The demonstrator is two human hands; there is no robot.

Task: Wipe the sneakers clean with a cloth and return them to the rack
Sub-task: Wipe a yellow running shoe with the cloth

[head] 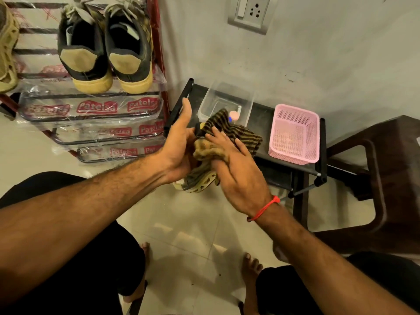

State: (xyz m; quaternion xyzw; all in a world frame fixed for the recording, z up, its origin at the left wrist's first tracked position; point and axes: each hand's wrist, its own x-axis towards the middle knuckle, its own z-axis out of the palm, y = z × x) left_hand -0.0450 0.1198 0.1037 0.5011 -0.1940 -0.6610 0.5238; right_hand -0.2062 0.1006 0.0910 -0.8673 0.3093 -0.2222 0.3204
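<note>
Head view | step: wiping | left hand (179,144) steadies beige sneaker (200,186), thumb out, fingers hidden | right hand (236,162) presses striped cloth (229,130) onto it, fingers straight | next: likely turn sneaker, wipe other side | far left: shoe rack (156,44) holds dark sneaker pair (104,53), wrap reads "Patelsa" (97,107)

Domestic interior as I see it through the head camera — a shoe rack (91,114) holding worn sneakers (104,48), glossy tiled floor (193,235), wall socket (250,12), pink plastic basket (294,135) — a home's entry corner
</note>
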